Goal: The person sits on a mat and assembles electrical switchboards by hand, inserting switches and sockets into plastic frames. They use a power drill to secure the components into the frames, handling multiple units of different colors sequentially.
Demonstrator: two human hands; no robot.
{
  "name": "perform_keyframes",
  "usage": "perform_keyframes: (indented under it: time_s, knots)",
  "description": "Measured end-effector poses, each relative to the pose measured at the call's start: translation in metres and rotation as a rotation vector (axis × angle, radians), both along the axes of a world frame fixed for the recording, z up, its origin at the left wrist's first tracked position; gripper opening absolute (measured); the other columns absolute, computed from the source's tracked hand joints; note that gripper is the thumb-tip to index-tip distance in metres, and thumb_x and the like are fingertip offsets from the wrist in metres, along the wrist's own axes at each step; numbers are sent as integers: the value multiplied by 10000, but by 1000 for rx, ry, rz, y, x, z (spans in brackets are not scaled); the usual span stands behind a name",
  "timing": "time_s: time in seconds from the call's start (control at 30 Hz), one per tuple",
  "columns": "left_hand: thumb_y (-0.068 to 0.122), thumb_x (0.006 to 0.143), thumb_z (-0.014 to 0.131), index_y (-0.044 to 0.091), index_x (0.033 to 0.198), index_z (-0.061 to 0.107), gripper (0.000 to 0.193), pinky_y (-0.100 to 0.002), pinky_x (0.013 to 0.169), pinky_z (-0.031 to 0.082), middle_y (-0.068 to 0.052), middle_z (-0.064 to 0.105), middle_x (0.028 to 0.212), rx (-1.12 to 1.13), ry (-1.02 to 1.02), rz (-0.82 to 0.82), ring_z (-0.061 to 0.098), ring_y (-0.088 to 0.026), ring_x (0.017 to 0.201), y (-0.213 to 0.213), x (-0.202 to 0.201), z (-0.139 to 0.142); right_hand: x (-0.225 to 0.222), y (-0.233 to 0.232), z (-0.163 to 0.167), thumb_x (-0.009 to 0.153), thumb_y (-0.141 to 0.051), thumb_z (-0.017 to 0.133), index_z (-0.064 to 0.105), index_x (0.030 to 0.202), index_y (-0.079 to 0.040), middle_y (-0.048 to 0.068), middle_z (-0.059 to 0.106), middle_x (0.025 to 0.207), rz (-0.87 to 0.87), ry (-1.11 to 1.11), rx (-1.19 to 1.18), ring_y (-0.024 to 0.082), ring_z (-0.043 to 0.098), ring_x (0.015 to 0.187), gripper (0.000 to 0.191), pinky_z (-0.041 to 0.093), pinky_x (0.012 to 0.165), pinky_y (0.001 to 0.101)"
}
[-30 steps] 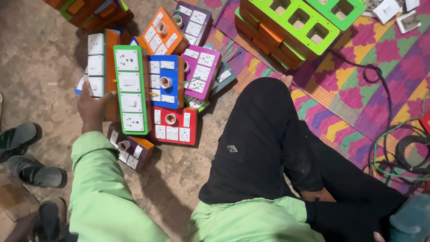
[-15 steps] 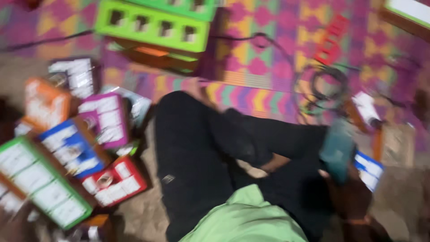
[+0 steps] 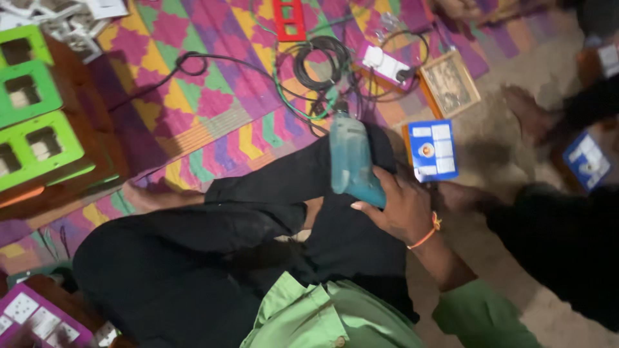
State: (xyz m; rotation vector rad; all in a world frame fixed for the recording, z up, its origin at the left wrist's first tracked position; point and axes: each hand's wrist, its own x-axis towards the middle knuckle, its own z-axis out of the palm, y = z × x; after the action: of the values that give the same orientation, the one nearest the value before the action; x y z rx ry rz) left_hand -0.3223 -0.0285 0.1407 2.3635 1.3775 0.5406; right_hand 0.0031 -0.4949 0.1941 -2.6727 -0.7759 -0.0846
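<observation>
While blue board (image 3: 433, 150) lies near, right hand (image 3: 398, 207) grips drill (image 3: 351, 158).

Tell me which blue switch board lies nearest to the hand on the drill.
The blue board just beyond the right hand; the other blue one lies far right.
</observation>
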Motion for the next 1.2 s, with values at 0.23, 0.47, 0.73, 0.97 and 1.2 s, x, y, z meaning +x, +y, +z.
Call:
perform_keyframes:
  time_s: [0.23,0.47,0.73,0.97,1.2]
  knots:
    - [223,843,795,94,1227,712,413,-376,895,558,-146,722,1125,-342,-239,-988,712,-304,1020,-188,201,48,2,-29,1,746,-554,846,665,1320,-101,130,602,784,84,-180,37,332,620,683,752,517,671,453]
    - [325,959,670,9,1484,501,635,-288,793,569,-104,733,1023,-1103,-166,-1012,710,-129,885,-281,256,25,-23,-57,18,761,-449,839,639,1409,-129,67,577,832,166,-142,-63,260,609,760,750,508,737,427]
    - [337,911,690,16,1469,521,666,-296,696,538,-108,711,854,-1128,-30,-990,640,-131,734,-286,261,2,16,-121,13,786,-391,806,597,1403,-106,148,680,1266,140,193,249,339,660,1113,711,505,986,425]
    - [377,930,670,1,1476,503,684,-300,812,566,-76,735,972,-1060,-120,-1003,715,-165,870,-287,252,-19,153,-238,-127,1015,-272,770,711,1177,-26,85,737,1022,-688,247,712,174,695,926,301,563,836,328]
    - [419,1011,547,25,1535,462,662,-246,773,518,-10,675,1075,-1470,-251,-786,626,-102,877,-271,236,-58,160,-252,-213,872,-438,898,670,1008,24,179,693,929,-961,72,408,251,639,851,533,531,786,380]
